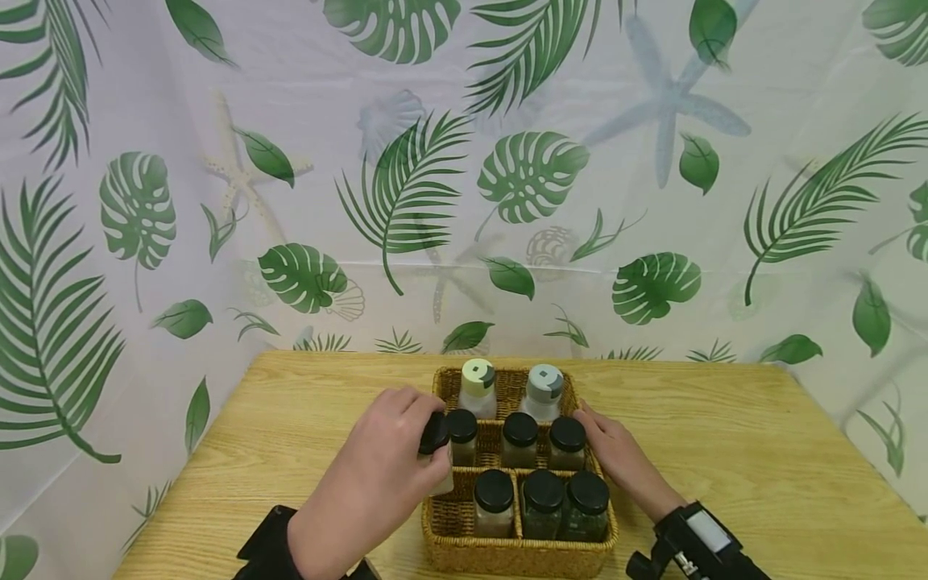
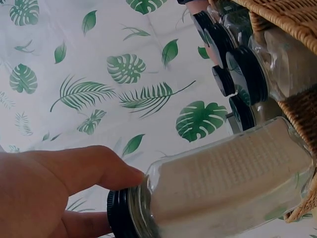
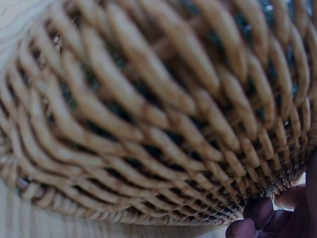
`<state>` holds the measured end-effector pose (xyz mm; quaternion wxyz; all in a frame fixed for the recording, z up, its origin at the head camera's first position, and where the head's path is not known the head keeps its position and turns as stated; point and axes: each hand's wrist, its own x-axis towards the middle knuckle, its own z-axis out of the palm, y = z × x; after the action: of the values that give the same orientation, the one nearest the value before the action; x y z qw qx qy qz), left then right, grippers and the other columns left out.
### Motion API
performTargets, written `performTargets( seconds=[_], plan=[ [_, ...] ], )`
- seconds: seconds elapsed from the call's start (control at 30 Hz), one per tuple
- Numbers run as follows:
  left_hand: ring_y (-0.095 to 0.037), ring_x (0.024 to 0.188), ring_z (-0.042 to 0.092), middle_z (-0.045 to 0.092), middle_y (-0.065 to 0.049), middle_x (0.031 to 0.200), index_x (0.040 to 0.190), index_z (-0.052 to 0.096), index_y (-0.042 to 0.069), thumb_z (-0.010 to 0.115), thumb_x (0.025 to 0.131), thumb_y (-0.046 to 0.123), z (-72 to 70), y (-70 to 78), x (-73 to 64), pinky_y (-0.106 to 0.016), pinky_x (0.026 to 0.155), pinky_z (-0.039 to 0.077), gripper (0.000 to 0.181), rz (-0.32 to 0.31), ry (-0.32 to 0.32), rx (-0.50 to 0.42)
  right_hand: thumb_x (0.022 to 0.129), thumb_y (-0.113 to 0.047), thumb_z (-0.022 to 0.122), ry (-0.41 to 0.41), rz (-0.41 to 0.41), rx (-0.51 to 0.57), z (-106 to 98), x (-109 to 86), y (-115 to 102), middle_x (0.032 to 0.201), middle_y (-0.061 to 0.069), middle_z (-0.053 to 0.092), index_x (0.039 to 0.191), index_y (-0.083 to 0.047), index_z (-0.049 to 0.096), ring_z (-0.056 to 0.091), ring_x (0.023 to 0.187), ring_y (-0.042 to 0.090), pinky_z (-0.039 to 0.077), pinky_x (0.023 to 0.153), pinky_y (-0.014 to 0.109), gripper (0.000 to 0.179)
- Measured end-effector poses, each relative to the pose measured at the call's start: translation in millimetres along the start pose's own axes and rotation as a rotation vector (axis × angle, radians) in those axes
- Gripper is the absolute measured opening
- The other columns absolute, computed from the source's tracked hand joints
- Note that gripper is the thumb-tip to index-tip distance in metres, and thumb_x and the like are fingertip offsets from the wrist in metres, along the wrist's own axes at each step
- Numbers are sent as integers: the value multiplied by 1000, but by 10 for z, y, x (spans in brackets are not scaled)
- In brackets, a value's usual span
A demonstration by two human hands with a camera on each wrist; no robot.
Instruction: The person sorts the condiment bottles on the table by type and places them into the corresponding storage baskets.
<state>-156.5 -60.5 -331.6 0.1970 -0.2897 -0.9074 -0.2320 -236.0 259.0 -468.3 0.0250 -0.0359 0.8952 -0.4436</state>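
A wicker basket with compartments stands on the wooden table. At its left side my left hand pinches a glass spice jar by its black lid. In the left wrist view this jar shows pale powder inside, its base near the basket's wicker edge. My right hand rests against the basket's right side, its fingertips near the wicker in the right wrist view. Several black-lidded jars stand in the middle row, and others in the front row.
Two white-bodied shakers, one with a yellowish cap and one with a grey cap, stand in the back compartment. Bare wooden table extends on both sides. A leaf-patterned sheet hangs behind and around the table.
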Motion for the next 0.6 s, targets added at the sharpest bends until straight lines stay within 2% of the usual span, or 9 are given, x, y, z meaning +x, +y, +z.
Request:
performTargets(
  seconds=[0.07,0.13,0.2,0.27,0.4,0.5,0.53,0.57,0.6],
  plan=[
    [-15,86,50,59,-4,95,98,65,5,70,77,13,16,16,-4,-30,69,51,23,9,-10,1,104,-47,28,5,-1,-2,3,2,3,150,24,23,147,3,27,46,116,39,36,96,56,66],
    [-15,87,51,60,-4,96,100,66,4,70,77,14,36,27,-5,-31,71,52,25,14,-16,-3,104,-46,29,8,4,3,7,2,6,149,25,26,147,2,27,59,78,33,42,83,48,65],
    [-16,87,50,60,-4,96,102,66,4,70,77,15,55,35,-8,-32,72,52,27,13,-26,-1,104,-46,29,8,12,13,11,0,6,148,26,27,148,2,27,44,45,23,41,69,41,65],
    [-16,86,50,60,-5,96,104,66,3,70,77,15,75,42,-10,-32,71,52,29,11,-37,1,103,-46,30,5,19,22,13,-2,6,149,26,27,148,1,26,28,36,18,41,60,38,65],
    [-16,87,50,60,-5,97,106,66,3,68,79,15,110,56,-19,-32,71,52,30,4,-72,-8,103,-47,29,8,16,11,10,1,2,150,25,24,148,1,26,41,43,24,41,64,39,66],
    [-16,88,50,59,-5,98,107,66,4,67,79,14,137,63,-22,-32,72,52,29,4,-93,-13,103,-47,29,12,11,-5,7,5,1,150,25,24,148,1,27,52,64,32,39,76,42,66],
    [-16,88,50,59,-5,98,107,65,4,67,80,14,145,65,-23,-32,72,52,29,5,-99,-13,103,-47,28,12,9,-10,5,6,1,150,25,24,147,2,27,56,80,36,38,82,45,66],
    [-16,88,50,59,-5,98,107,65,4,67,80,13,155,65,-21,-32,72,52,29,5,-105,-11,103,-47,28,10,14,-2,6,6,2,150,24,23,148,2,27,54,76,36,38,83,46,66],
    [-16,87,49,59,-5,97,108,65,3,67,80,13,164,63,-21,-32,72,52,30,4,-113,-10,103,-47,28,9,14,-1,6,7,4,150,24,23,148,2,27,55,87,38,37,83,47,66]
  ],
)
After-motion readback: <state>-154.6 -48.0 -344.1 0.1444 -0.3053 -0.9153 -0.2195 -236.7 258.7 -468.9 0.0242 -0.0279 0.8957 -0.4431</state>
